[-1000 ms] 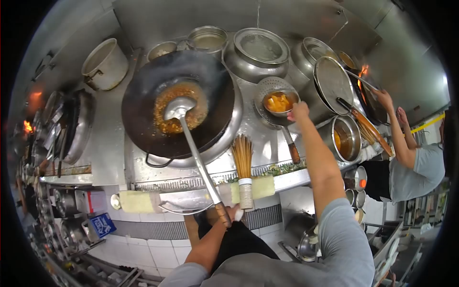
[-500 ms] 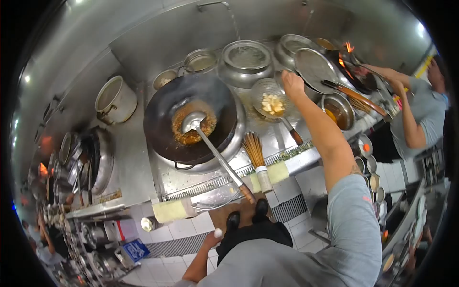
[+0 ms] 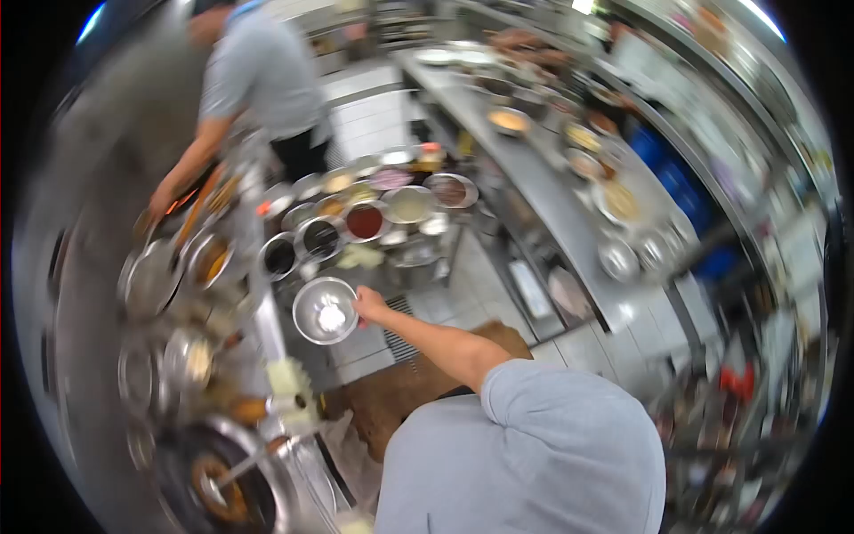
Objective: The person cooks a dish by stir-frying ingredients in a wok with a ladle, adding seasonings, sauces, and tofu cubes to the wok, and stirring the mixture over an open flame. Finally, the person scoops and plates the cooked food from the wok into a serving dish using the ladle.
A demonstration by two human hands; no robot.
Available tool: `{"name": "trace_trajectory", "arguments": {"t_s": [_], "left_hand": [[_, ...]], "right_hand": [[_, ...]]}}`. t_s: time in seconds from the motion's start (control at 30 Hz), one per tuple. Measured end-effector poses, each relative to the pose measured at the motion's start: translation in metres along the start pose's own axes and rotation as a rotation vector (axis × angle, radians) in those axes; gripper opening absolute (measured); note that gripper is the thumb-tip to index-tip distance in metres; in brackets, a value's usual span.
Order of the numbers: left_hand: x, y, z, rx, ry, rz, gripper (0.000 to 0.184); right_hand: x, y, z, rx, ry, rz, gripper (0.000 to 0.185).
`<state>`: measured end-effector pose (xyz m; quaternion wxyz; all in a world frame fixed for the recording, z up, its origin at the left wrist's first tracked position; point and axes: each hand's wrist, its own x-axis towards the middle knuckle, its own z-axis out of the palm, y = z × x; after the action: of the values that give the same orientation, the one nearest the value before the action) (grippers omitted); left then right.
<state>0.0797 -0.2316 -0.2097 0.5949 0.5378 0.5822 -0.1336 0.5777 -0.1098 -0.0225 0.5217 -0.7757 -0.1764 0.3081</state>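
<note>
My right hand point(image 3: 369, 305) reaches out over the aisle, its fingers closed on the rim of a steel bowl point(image 3: 310, 301). A white lump or heap point(image 3: 331, 318) lies in the bowl; what it is I cannot make out. Just beyond the bowl are several round containers of seasonings, among them one with a dark red filling point(image 3: 366, 221). At the lower left the black wok point(image 3: 173, 458) holds a brownish sauce, with the ladle point(image 3: 253, 458) resting in it. My left hand is out of sight.
A co-worker point(image 3: 267, 84) leans over the stove at the upper left. A strainer with pale pieces point(image 3: 197, 363) sits beside the wok. On the right runs a long steel counter point(image 3: 551, 182) with dishes. A brown mat point(image 3: 382, 418) covers part of the tiled floor.
The view has swung to the right, away from the wok. My right hand has left the pots behind the stove and now holds the bowl over the aisle. My left hand has gone out of view.
</note>
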Motion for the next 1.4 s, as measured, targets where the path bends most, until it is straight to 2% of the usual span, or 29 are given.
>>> {"name": "trace_trajectory", "arguments": {"t_s": [0.03,0.2,0.3,0.37,0.5,0.57,0.67,0.87,1.03,1.1,1.13,1.2,1.27,1.33,1.4], "left_hand": [[0.005,0.015,-0.005,0.05,-0.012,0.018,0.049],[0.014,0.082,0.005,0.213,-0.033,0.074,0.049],[0.012,0.119,0.028,0.296,-0.048,0.102,0.049],[0.008,0.143,0.051,0.344,-0.06,0.125,0.049],[-0.008,0.18,0.091,0.406,-0.077,0.187,0.049],[-0.017,0.198,0.113,0.425,-0.088,0.218,0.049],[-0.032,0.219,0.141,0.446,-0.101,0.231,0.049],[-0.054,0.243,0.173,0.509,-0.106,0.201,0.049],[-0.057,0.252,0.177,0.544,-0.096,0.183,0.049],[-0.053,0.242,0.177,0.541,-0.099,0.181,0.049],[-0.057,0.253,0.173,0.537,-0.078,0.173,0.049],[-0.046,0.245,0.172,0.536,-0.075,0.168,0.049],[-0.047,0.246,0.179,0.544,-0.085,0.174,0.049],[-0.037,0.256,0.177,0.557,-0.08,0.171,0.049],[-0.044,0.264,0.185,0.554,-0.076,0.174,0.049]], "right_hand": [[-0.025,0.016,-0.053,0.13,0.025,0.091,0.015],[-0.084,0.13,-0.303,0.386,0.295,0.165,0.019],[-0.16,0.139,-0.448,0.542,0.515,0.149,0.021],[-0.204,0.151,-0.532,0.51,0.742,0.183,0.018],[-0.279,0.169,-0.661,0.41,1.167,0.111,0.013],[-0.299,0.184,-0.7,0.477,1.287,0.071,0.013],[-0.317,0.19,-0.722,0.616,1.377,0.013,0.014],[-0.324,0.195,-0.723,0.834,1.249,-0.05,0.013],[-0.312,0.204,-0.735,0.927,1.272,-0.13,0.021],[-0.315,0.205,-0.719,0.96,1.151,0.003,0.03],[-0.31,0.207,-0.707,0.96,1.141,-0.001,0.03],[-0.298,0.215,-0.679,0.654,0.962,0.42,0.041],[-0.276,0.215,-0.648,0.562,0.928,0.432,0.047],[-0.246,0.226,-0.638,0.798,0.82,0.255,0.043],[-0.224,0.212,-0.65,0.87,0.765,0.158,0.04]]}}
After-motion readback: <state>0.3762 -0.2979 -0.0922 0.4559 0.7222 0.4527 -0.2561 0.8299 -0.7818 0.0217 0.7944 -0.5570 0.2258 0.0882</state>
